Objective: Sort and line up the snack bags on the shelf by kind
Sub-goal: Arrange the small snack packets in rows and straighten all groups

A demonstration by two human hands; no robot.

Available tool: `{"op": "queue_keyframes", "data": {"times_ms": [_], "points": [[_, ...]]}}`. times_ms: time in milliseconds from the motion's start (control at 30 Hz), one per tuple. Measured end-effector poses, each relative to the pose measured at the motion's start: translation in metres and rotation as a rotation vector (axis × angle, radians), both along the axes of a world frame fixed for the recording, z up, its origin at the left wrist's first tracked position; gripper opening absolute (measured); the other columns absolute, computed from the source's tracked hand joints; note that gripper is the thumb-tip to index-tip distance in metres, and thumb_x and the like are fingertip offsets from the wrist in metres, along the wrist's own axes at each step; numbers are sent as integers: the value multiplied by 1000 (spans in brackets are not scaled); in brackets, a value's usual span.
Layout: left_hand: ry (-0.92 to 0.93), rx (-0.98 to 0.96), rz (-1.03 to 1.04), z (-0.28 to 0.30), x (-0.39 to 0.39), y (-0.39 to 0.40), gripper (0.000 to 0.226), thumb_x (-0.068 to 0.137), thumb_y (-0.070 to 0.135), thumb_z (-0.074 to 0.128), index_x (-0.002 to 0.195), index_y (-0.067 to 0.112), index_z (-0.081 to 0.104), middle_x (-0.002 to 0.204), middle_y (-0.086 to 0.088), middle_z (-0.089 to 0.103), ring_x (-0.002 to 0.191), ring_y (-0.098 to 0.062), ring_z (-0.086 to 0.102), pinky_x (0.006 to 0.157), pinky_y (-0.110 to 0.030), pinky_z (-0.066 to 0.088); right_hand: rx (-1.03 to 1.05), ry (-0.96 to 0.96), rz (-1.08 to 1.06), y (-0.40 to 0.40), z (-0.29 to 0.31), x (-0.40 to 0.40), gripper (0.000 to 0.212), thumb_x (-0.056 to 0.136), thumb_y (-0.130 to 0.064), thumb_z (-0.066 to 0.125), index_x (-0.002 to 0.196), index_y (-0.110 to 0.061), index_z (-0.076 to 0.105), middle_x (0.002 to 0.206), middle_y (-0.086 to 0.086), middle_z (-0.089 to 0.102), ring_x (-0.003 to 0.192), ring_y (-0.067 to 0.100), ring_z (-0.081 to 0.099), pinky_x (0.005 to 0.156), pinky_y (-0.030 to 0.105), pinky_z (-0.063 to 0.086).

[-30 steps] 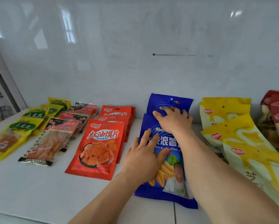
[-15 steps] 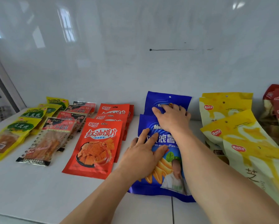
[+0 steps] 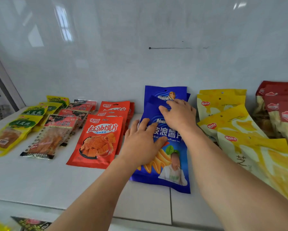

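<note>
Blue chip bags lie overlapped in a row at the shelf's middle, the front blue bag (image 3: 170, 170) flat and the rear blue bag (image 3: 165, 92) leaning on the wall. My left hand (image 3: 144, 144) rests flat on the front bag with fingers spread. My right hand (image 3: 179, 115) presses with straight fingers on the bags behind it. Red-orange bags (image 3: 98, 140) form a row to the left. Yellow cheese bags (image 3: 240, 130) lie overlapped to the right.
Clear-and-red strip snack bags (image 3: 46, 140) and yellow-green bags (image 3: 11, 130) line the shelf's left part. Dark red and cream bags (image 3: 280, 110) stand at the far right. A white glossy wall (image 3: 139, 47) backs the white shelf (image 3: 39, 180). A dark bag (image 3: 31, 224) shows below the front edge.
My right hand has slid slightly right and toward me over the rear blue bags, exposing more of the rearmost bag. My left hand stays on the front bag.
</note>
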State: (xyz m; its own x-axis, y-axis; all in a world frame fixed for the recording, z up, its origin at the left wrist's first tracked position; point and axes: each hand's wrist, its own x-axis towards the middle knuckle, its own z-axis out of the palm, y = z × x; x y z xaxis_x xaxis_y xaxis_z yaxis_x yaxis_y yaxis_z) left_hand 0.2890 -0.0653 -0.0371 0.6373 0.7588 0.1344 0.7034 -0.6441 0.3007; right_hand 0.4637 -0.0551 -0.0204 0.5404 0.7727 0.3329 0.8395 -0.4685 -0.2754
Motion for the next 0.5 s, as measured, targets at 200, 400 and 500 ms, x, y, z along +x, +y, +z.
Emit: {"op": "queue_keyframes", "data": {"times_ms": [200, 400, 500], "points": [[-117, 28, 42, -3, 4, -18, 66, 97, 61, 43, 154, 28, 32, 164, 1, 21, 152, -25, 8, 122, -46, 14, 72, -36, -17, -41, 5, -8, 51, 100, -53, 36, 140, -24, 50, 145, 3, 47, 136, 26, 38, 109, 49, 32], [-149, 96, -4, -7, 16, -40, 62, 98, 56, 46, 150, 23, 40, 162, -3, 26, 152, -30, 11, 121, -45, 17, 67, -31, -112, -101, 14, -8, 50, 99, -54, 42, 139, -25, 51, 146, 1, 47, 136, 26, 39, 108, 44, 34], [-170, 124, -78, -7, 29, -65, 61, 99, 54, 45, 150, 23, 40, 163, -3, 25, 152, -29, 9, 121, -45, 17, 84, -38, -161, -139, 18, -3, 47, 99, -50, 44, 137, -24, 53, 146, 2, 48, 135, 28, 40, 107, 43, 34]]}}
